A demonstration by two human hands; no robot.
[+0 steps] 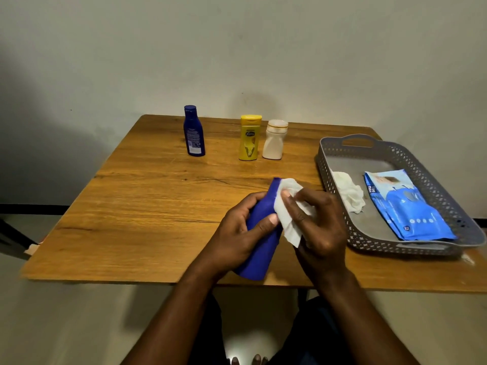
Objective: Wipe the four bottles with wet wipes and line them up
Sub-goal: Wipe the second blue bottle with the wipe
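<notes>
So the blue bottle (259, 241) is up off the table (131, 206) right now, tilted with its long axis running from near you up and away, cap end pointing toward the far right and the base hanging over the near edge. Your left hand (237, 233) is wrapped around its middle, thumb lying across the front. Your right hand (319, 225) has the wet wipe (288, 206) pinched in curled fingers and pressed against the upper part near the cap. My guess is the lower body is what's left to rub, and the right hand is the one placed to slide down along that axis.

Further back, the dark blue bottle (194, 131) stands alone on the left, well apart from the yellow bottle (249, 138) and white bottle (274, 140), which sit just beside each other.

Off to your right, the grey basket (340, 151) holds a crumpled wipe (347, 192) and the wipes pack (405, 204).

Can't see the bottle's cap or label; wipe and fingers cover them.
</notes>
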